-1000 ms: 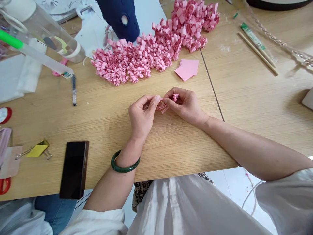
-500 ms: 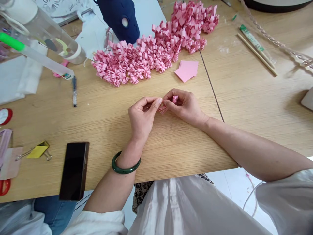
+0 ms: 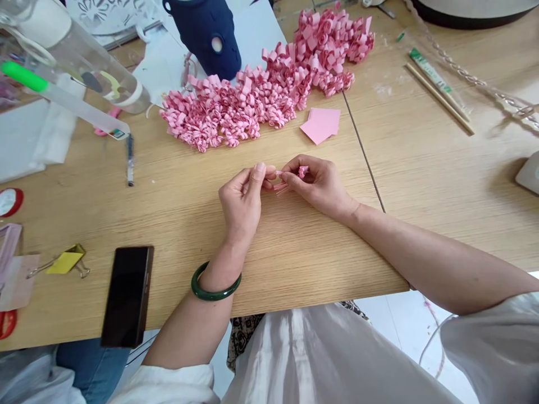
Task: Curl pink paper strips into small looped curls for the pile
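Between my two hands is a piece of pink paper cut into thin fringe strips (image 3: pixel 283 187), with a small curled end (image 3: pixel 302 171) showing by the right fingers. My right hand (image 3: pixel 318 182) pinches this fringed paper between thumb and index finger. With its fingers curled, my left hand (image 3: pixel 244 196) is at the left end of a strip, its thumb raised against the index finger; the exact contact is partly hidden. Beyond the hands lie a stack of flat pink paper pieces (image 3: pixel 322 125) and a long heap of curled pink paper flowers (image 3: pixel 252 101).
A dark blue cup (image 3: pixel 208 39) stands behind the heap, near a clear bottle (image 3: pixel 105 67). On the left are a black phone (image 3: pixel 127 296), a yellow binder clip (image 3: pixel 67 261) and red-handled scissors (image 3: pixel 7 324). Wooden sticks (image 3: pixel 440 98) lie at right. Another person's jeans (image 3: pixel 90 367) show lower left.
My left thumb has lifted and drawn back left from the right fingertips, opening a small gap where a strip shows. My right hand keeps its pinch. The view has shifted slightly.
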`<action>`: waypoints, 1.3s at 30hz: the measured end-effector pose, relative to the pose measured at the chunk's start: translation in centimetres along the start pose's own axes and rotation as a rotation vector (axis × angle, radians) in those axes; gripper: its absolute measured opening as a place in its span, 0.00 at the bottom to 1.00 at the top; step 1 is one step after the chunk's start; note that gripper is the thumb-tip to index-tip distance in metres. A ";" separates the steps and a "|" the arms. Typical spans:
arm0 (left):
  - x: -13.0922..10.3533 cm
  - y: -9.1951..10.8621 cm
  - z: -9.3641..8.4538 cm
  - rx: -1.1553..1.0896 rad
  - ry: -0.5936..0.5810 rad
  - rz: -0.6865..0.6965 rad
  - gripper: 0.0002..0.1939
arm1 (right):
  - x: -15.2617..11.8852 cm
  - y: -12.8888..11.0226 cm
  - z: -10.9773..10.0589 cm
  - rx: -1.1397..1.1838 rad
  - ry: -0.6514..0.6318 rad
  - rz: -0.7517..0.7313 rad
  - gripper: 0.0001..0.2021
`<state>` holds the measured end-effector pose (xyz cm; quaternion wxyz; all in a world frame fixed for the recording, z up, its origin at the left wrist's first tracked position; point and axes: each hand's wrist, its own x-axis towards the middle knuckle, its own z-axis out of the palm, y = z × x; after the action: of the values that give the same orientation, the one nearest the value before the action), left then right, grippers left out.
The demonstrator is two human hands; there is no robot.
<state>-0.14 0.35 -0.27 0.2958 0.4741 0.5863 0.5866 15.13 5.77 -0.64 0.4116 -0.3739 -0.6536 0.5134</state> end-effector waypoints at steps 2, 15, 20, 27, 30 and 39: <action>-0.1 0.1 -0.1 0.021 -0.029 0.026 0.20 | 0.0 0.1 0.1 0.004 0.015 0.000 0.06; -0.1 0.4 -0.1 0.107 -0.024 0.179 0.03 | 0.1 -0.1 -0.2 -0.012 -0.036 -0.013 0.06; -0.1 0.4 -0.1 0.118 -0.018 0.185 0.04 | 0.0 0.0 -0.2 -0.033 -0.032 -0.010 0.05; -0.1 0.4 -0.3 0.151 -0.045 0.229 0.05 | -0.1 -0.2 0.0 0.139 -0.060 0.077 0.06; -0.2 0.4 -0.3 0.140 -0.048 0.220 0.05 | -0.1 -0.1 -0.1 0.081 -0.043 0.064 0.05; -0.2 0.4 -0.2 0.069 -0.031 0.143 0.07 | -0.1 -0.3 0.0 0.151 -0.087 0.074 0.05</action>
<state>-0.15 0.02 0.10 0.2455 0.5337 0.5662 0.5782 15.15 5.65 -0.39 0.3907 -0.3431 -0.6158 0.5920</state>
